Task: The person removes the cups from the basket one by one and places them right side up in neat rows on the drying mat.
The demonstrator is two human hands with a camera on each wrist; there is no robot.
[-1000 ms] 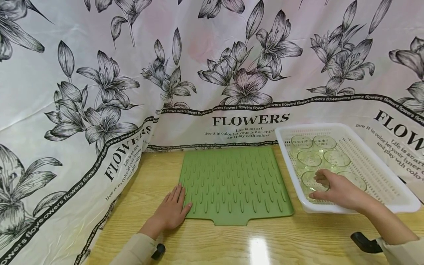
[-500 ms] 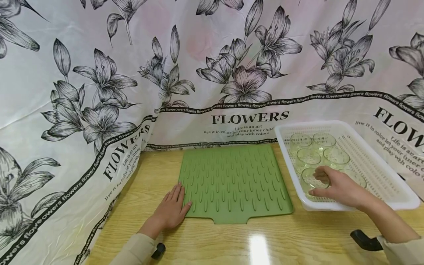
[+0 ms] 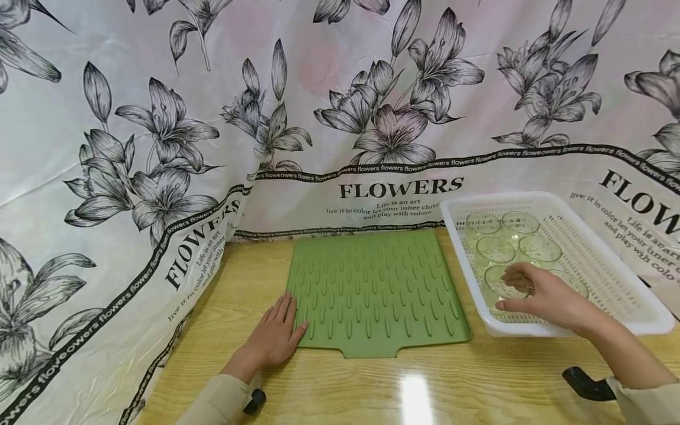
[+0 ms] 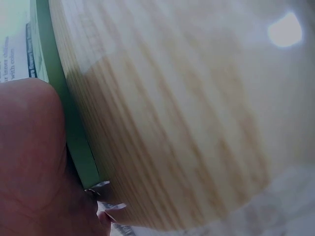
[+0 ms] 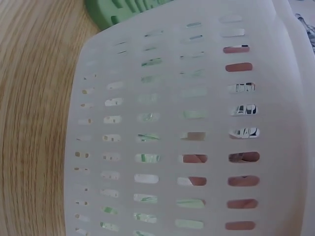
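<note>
My left hand [image 3: 276, 333] lies flat with straight fingers on the left edge of a green ridged drying mat [image 3: 372, 289]; the left wrist view shows the hand [image 4: 32, 157] against the mat's thin edge [image 4: 74, 123]. On the right, my right hand [image 3: 552, 301] reaches into a white slotted basket [image 3: 472, 283] and grips the front-left clear drinking glass [image 3: 493, 284], thumb on the near side and fingers curled about its rim. In the right wrist view the basket wall [image 5: 167, 118] hides most of the hand and the glass.
Several more upright clear glasses [image 3: 496, 250] stand in the basket, one partly behind my right hand. The mat and basket are on a wooden table [image 3: 255, 265]. Behind them hangs a flower-printed cloth [image 3: 393, 203], which also runs along the left side.
My right hand and the front-left glass have risen slightly against the other glasses. The head view has tilted a little. My left hand stays on the mat's edge.
</note>
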